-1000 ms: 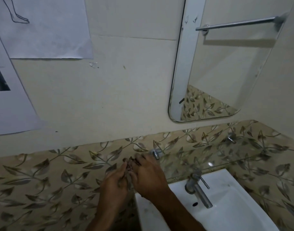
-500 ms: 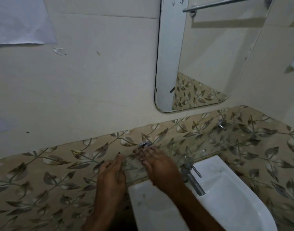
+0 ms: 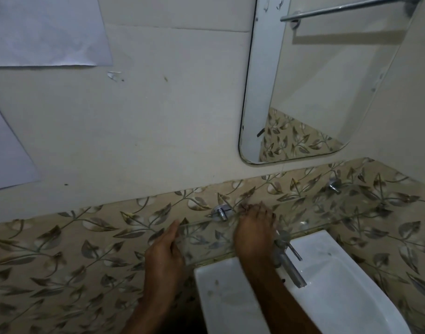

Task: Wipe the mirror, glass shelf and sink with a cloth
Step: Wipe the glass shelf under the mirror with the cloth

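The right hand (image 3: 253,229) is lying palm-down on the glass shelf (image 3: 310,213), fingers stretched forward toward the leaf-patterned tiles (image 3: 69,249), fingertips just beside the left shelf bracket (image 3: 220,211). Something dark is showing at the fingertips, but whether it is a cloth is too small and dim to tell. The fingers are looking straight rather than curled, so the hand is pressing flat, not gripping anything I can make out.

The left hand (image 3: 164,251) is resting at the left end of the shelf, fingers held together and pointing up along its edge, touching the glass. It is lying extended, holding nothing visible.

The shelf is running along the tiled band below the mirror (image 3: 310,88), with a second bracket (image 3: 334,183) sitting near its right end. The mirror is hanging on the plain wall (image 3: 158,121) above, reflecting a towel rail (image 3: 339,8) and more tiles. The white sink (image 3: 327,292) is sitting just under the shelf, below the right forearm, with some dark specks showing on its surface. A chrome tap (image 3: 287,259) is rising from the sink's back edge, just beside the right wrist. Two sheets of paper (image 3: 45,30) are hanging on the wall at upper left.
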The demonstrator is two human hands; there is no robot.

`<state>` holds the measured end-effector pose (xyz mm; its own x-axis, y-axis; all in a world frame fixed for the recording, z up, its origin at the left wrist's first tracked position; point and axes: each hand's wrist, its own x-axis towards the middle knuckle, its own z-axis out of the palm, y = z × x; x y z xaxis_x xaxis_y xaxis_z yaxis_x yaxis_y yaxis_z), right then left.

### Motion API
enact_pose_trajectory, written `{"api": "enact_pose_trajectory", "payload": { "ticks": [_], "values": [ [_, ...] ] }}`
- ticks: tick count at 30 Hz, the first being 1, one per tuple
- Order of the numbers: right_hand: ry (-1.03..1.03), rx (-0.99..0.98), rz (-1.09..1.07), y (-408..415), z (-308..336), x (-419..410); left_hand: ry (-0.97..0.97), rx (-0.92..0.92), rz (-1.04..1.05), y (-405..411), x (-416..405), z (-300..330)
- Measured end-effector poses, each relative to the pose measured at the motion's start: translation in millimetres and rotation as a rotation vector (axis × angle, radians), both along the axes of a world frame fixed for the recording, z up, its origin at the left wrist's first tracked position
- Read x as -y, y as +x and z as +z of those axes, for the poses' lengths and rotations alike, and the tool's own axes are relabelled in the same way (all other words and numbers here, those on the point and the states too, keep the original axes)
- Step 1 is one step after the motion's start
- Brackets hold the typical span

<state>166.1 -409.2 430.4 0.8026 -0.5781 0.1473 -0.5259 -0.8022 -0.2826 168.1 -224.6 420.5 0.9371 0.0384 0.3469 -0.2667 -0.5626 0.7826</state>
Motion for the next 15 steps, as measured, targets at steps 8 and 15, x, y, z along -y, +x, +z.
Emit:
{"api": "enact_pose_trajectory", "payload": {
  "ticks": [8,15],
  "values": [
    [-0.053,0.015,0.296,1.1,-10.3,-108.0,-0.153,-0.162,0.014,-1.3,-3.8,3.9],
    [-0.048,0.172,0.792,-23.2,-16.5,-80.4,-0.203,-0.135,-0.005,-10.2,-15.5,9.2]
  ]
}}
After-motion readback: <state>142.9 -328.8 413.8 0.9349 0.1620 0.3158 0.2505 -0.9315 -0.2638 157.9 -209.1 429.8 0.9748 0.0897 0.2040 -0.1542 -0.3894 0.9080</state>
